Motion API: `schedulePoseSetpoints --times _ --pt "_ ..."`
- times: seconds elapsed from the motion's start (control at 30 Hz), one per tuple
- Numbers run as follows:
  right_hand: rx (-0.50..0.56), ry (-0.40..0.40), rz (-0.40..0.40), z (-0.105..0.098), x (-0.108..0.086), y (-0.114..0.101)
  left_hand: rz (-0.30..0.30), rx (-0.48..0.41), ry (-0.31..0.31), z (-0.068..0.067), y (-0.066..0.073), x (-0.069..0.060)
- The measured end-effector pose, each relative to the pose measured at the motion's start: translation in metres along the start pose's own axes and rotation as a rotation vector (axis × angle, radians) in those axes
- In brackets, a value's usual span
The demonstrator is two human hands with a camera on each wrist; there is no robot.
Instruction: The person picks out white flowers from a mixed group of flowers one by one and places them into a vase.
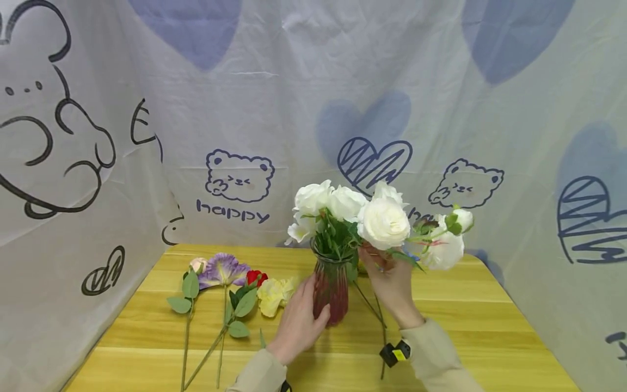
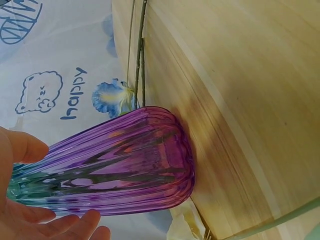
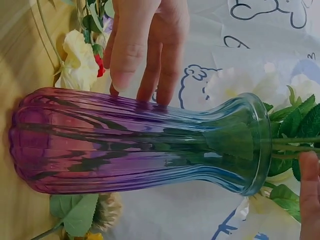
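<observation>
A ribbed glass vase (image 1: 331,288), purple-pink below and blue-green at the neck, stands on the table with green stems inside. My left hand (image 1: 302,321) holds its side, the thumb on one side and the fingers on the other in the left wrist view. White flowers (image 1: 313,198) rise from the vase mouth. At the right of the rim, my right hand (image 1: 392,277) pinches the stem of a large white rose (image 1: 384,223); its grip is partly hidden by the bloom. A side branch with a white bloom (image 1: 443,250) and a bud leans right.
Left on the wooden table (image 1: 480,326) lie a purple flower (image 1: 224,270), a red flower (image 1: 256,278), a yellow flower (image 1: 274,295) and a pale pink one (image 1: 198,265). A blue flower (image 2: 112,98) and loose stems lie behind and right of the vase. A printed cloth (image 1: 294,109) hangs behind.
</observation>
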State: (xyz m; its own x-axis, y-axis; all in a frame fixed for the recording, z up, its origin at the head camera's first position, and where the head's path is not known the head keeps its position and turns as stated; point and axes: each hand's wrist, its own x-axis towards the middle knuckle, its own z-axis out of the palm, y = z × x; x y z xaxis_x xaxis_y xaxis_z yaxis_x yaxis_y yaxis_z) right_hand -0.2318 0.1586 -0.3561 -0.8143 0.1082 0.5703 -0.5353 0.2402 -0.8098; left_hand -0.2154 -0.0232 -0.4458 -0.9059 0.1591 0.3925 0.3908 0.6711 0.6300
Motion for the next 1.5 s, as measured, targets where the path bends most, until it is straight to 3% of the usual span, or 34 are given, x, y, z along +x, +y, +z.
schedulePoseSetpoints --times 0.13,0.37,0.5,0.67,0.73,0.8,1.07,1.17,1.37,1.5 --pt "-0.012 0.053 -0.172 0.003 0.002 0.004 -0.002 0.003 0.000 -0.001 0.000 0.000" --pt "-0.144 0.074 -0.240 0.009 0.008 0.010 -0.008 0.002 -0.013 -0.001 0.001 0.001" --pt "-0.248 0.040 -0.165 0.011 0.008 0.009 -0.006 0.000 -0.018 -0.001 0.001 0.001" --pt "-0.403 -0.086 0.083 0.009 0.005 0.006 0.004 0.011 -0.013 -0.001 0.002 0.001" --pt "-0.430 -0.119 0.135 0.009 0.005 0.007 0.009 0.015 -0.009 -0.001 0.002 0.001" --pt "-0.408 -0.123 0.135 0.009 0.004 0.009 0.012 0.015 -0.005 -0.001 0.002 0.001" --pt "-0.092 0.002 -0.031 0.012 -0.003 0.021 0.012 0.012 -0.003 -0.001 0.001 0.000" --pt "-0.029 0.041 -0.076 0.013 -0.004 0.022 0.005 0.011 -0.012 0.000 0.000 0.000" --pt "-0.038 0.059 -0.006 0.017 -0.004 0.023 -0.003 0.003 -0.024 0.000 0.000 0.000" --pt "-0.047 0.031 0.035 0.021 -0.004 0.027 0.005 0.006 -0.018 -0.001 0.000 0.000"
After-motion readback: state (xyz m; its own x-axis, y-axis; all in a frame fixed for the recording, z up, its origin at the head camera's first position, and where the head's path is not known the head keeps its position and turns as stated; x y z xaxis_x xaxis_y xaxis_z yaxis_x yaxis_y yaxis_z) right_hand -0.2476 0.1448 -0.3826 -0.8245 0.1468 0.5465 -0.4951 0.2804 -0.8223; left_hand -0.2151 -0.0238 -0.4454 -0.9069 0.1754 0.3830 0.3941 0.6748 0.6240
